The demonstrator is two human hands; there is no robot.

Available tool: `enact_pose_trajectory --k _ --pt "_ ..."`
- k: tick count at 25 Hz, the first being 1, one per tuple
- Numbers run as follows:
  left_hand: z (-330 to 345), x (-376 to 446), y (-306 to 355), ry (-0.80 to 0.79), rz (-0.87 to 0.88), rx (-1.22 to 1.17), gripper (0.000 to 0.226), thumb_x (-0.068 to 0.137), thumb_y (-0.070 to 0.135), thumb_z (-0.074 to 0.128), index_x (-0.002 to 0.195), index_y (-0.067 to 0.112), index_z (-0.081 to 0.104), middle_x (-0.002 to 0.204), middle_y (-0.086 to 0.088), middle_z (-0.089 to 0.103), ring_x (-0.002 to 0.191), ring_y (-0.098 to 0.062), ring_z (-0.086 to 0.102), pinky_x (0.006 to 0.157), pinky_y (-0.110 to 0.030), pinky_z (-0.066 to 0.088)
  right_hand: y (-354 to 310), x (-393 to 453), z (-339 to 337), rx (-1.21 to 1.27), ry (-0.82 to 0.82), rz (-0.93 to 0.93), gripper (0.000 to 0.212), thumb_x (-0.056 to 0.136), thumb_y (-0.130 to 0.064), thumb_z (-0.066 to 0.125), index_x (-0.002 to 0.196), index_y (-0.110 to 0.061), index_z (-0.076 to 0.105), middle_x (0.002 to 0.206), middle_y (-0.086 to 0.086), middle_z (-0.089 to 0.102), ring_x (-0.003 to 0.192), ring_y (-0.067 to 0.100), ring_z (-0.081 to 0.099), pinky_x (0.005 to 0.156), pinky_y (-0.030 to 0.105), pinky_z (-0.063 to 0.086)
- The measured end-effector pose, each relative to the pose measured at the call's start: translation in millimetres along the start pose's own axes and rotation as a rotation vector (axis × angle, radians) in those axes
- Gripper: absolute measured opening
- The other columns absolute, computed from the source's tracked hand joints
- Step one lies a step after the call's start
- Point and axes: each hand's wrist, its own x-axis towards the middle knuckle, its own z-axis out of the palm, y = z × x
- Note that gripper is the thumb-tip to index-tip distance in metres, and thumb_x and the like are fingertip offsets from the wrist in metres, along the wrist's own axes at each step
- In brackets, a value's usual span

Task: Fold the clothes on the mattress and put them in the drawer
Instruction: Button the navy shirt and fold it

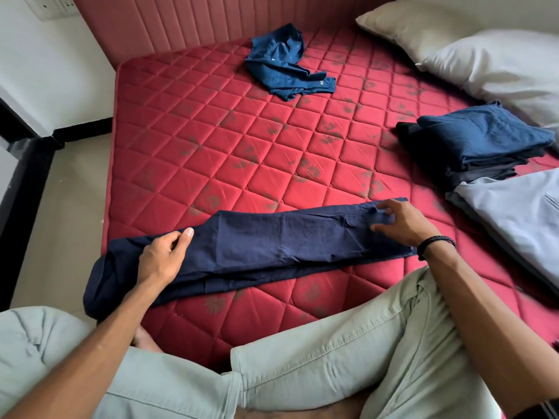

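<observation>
Navy trousers (257,246) folded into a long narrow strip, wrinkled, lying flat near the front edge of the red quilted mattress (211,140). Long axis runs left-right, left end overhanging the mattress's left edge. Left hand (163,255) pinching the fabric near the left end. Right hand (399,222) open, fingers spread, pressing the right end. Folded dark-blue stack (478,143) by the right edge; crumpled blue garment (284,62) toward the far edge.

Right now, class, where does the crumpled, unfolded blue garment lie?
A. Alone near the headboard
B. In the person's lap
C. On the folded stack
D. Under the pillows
A: the crumpled blue garment lies alone on the mattress near the headboard.
</observation>
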Motion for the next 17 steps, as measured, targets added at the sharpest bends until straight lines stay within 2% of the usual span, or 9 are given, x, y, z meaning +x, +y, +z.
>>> enact_pose_trajectory --k 2,5,7,8,10,11,14,17 --pt "1 0 7 0.057 -0.023 -0.001 0.062 0.102 0.064 0.040 0.064 0.015 0.048 0.059 -0.001 0.055 0.069 -0.033 0.056 0.069 -0.042 0.041 2 1 0 -0.038 -0.043 0.040 0.045 0.080 -0.020 0.086 0.120 -0.008 0.071 0.115 0.017 0.068 0.105 0.031 0.062 0.087 0.032 0.044" --pt "7 10 32 0.093 -0.010 0.039 0.051 0.100 0.067 0.040 0.088 0.024 0.064 0.090 -0.004 0.071 0.097 -0.038 0.063 0.082 -0.045 0.044 -5 1 2 0.004 -0.013 0.104 0.015 0.086 -0.014 0.078 0.098 -0.007 0.070 0.098 0.017 0.067 0.091 0.030 0.061 0.076 0.030 0.038" --pt "17 13 47 0.034 -0.016 0.041 0.044 0.098 0.068 0.043 0.106 0.030 0.064 0.110 -0.005 0.072 0.109 -0.038 0.062 0.089 -0.046 0.045 -7 3 1 0.136 0.050 0.126 0.010 0.091 -0.014 0.071 0.097 -0.012 0.063 0.095 0.016 0.064 0.087 0.029 0.061 0.074 0.031 0.039" --pt "23 12 49 0.020 -0.020 0.029 0.041 0.098 0.067 0.045 0.108 0.032 0.063 0.112 -0.005 0.072 0.110 -0.039 0.062 0.089 -0.046 0.046 -8 4 -1 0.247 0.089 0.160 0.011 0.093 -0.016 0.068 0.101 -0.014 0.061 0.095 0.018 0.065 0.081 0.027 0.059 0.071 0.031 0.040" --pt "36 5 46 0.066 0.005 0.026 0.035 0.098 0.061 0.049 0.105 0.030 0.063 0.104 -0.008 0.074 0.104 -0.042 0.065 0.081 -0.046 0.048 -9 4 -3 0.374 0.195 0.180 0.012 0.096 -0.018 0.062 0.107 -0.018 0.059 0.096 0.021 0.067 0.069 0.024 0.055 0.064 0.030 0.042" --pt "39 -1 42 0.104 0.027 0.018 0.033 0.099 0.058 0.050 0.102 0.027 0.062 0.096 -0.009 0.074 0.098 -0.043 0.066 0.075 -0.045 0.047 -11 4 -3 0.368 0.237 0.153 0.014 0.097 -0.016 0.059 0.111 -0.018 0.060 0.100 0.021 0.067 0.071 0.026 0.056 0.066 0.032 0.044" --pt "37 -10 32 0.150 0.072 -0.052 0.035 0.103 0.054 0.049 0.085 0.024 0.057 0.066 0.001 0.061 0.077 -0.040 0.064 0.063 -0.039 0.041 -20 1 5 0.181 0.283 0.050 0.021 0.100 -0.008 0.049 0.120 -0.009 0.057 0.115 0.028 0.066 0.103 0.042 0.062 0.087 0.044 0.046" --pt "34 -8 32 0.118 0.053 -0.034 0.051 0.104 0.055 0.047 0.066 0.020 0.041 0.053 0.004 0.049 0.063 -0.035 0.055 0.059 -0.038 0.037 -24 -1 20 -0.015 0.173 0.059 0.024 0.096 -0.004 0.046 0.119 -0.007 0.049 0.118 0.033 0.061 0.109 0.050 0.059 0.089 0.051 0.046"
